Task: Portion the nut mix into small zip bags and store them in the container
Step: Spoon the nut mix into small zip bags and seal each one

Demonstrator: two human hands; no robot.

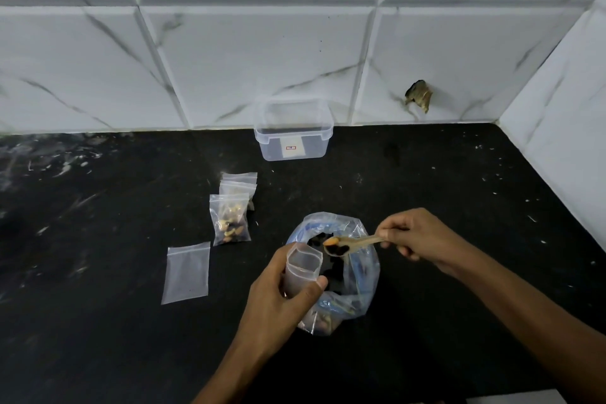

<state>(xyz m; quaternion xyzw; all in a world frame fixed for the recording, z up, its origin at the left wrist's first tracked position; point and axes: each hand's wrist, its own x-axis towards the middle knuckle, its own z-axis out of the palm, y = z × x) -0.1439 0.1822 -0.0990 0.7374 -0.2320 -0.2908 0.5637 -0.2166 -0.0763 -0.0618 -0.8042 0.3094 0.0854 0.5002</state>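
Left hand [278, 295]: forearm enters from bottom centre, angled up and slightly right. Fingers curled, thumb [310, 290] pressed across the front, closed around a small zip bag [303, 267] held upright with its mouth open.

Right hand [416, 236]: forearm enters from the lower right edge, running up and left. Wrist bent, knuckles up. Thumb and fingertips pinch the handle of a spoon [347, 244], bowl pointing left toward the left hand.

Hands near each other, not touching.
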